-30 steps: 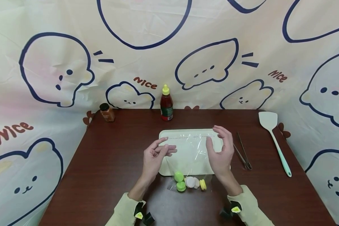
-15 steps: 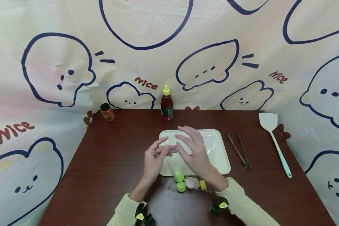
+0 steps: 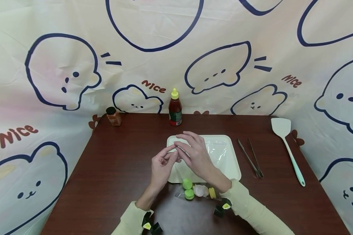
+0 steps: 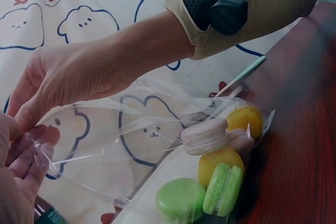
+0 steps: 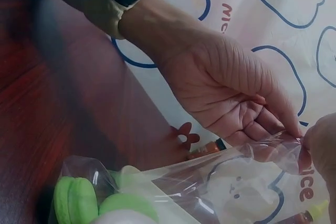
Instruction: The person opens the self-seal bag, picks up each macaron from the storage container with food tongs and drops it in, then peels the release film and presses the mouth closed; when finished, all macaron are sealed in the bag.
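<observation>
A clear plastic bag (image 5: 181, 174) holds several macarons. Green macarons (image 3: 189, 194), pale macarons (image 3: 200, 190) and a yellow macaron (image 3: 212, 193) sit at its bottom, nearest the person. My left hand (image 3: 161, 168) pinches the bag's upper edge at the left corner, thumb against fingers, as the right wrist view confirms. Right beside it, my right hand (image 3: 198, 160) pinches the same corner, its fingertips meeting the left ones; in the left wrist view the right hand (image 4: 68, 74) comes in from above. Both are raised over the white tray (image 3: 223, 166). The exact film between the fingertips is partly hidden.
Metal tongs (image 3: 254, 163) lie right of the tray, and farther right a white spatula (image 3: 289, 148) with a pale green handle. At the table's back stand a red sauce bottle (image 3: 175, 111) with a yellow cap and a small black-lidded jar (image 3: 113, 117).
My right hand has moved left from the bag's right side across to its left corner, where its fingers have closed. My left hand has stayed almost in place.
</observation>
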The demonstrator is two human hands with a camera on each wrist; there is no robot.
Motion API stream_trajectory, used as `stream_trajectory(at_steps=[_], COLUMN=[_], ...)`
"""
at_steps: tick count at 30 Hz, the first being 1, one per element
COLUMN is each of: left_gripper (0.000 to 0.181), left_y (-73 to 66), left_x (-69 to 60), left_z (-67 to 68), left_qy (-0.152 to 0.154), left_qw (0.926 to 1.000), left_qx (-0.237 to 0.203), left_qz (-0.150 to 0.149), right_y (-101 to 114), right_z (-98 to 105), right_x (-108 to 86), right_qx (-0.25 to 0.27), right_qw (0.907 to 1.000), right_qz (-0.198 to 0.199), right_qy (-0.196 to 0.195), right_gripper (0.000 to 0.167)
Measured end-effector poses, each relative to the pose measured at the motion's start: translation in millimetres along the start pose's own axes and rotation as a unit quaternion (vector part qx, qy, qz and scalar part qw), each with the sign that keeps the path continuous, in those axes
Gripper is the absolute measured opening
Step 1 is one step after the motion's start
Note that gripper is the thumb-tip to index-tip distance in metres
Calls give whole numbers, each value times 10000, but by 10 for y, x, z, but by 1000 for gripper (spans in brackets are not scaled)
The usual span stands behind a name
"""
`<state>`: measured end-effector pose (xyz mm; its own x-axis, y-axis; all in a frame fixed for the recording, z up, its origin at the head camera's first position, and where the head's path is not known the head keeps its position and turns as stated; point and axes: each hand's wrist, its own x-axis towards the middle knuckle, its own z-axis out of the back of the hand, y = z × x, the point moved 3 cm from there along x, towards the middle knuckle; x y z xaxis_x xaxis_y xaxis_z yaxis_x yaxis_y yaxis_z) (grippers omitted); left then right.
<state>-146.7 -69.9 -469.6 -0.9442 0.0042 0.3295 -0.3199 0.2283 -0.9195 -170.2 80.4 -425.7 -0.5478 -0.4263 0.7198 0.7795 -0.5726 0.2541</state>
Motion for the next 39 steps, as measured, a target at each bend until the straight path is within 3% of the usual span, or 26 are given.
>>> stream_trajectory(at_steps=[8, 16, 19, 26, 32, 39], left_gripper=[29, 31, 31, 30, 28, 27], left_y=[-27, -55, -47, -35, -38, -41], left_x=[-7, -26, -33, -31, -32, -19], left_z=[-14, -20, -22, -22, -18, -25], left_qy=[80, 139, 162, 78, 13, 19], left_qw=[9997, 9988, 9983, 9976, 9982, 9981], left_qx=[172, 419, 489, 607, 526, 546], left_qz=[-145, -228, -268, -315, -280, -299], right_y=[-7, 34, 28, -16, -1, -2], right_z=[16, 20, 23, 71, 78, 75], right_x=[14, 51, 65, 16, -17, -21], right_qx=[-449, -1318, -1264, -584, -912, -1140], right_qw=[9981, 9867, 9878, 9961, 9920, 9878], right_qz=[419, 933, 898, 641, 874, 1063], right_qy=[18, 159, 123, -143, 77, -43], right_gripper=[22, 23, 20, 19, 24, 31])
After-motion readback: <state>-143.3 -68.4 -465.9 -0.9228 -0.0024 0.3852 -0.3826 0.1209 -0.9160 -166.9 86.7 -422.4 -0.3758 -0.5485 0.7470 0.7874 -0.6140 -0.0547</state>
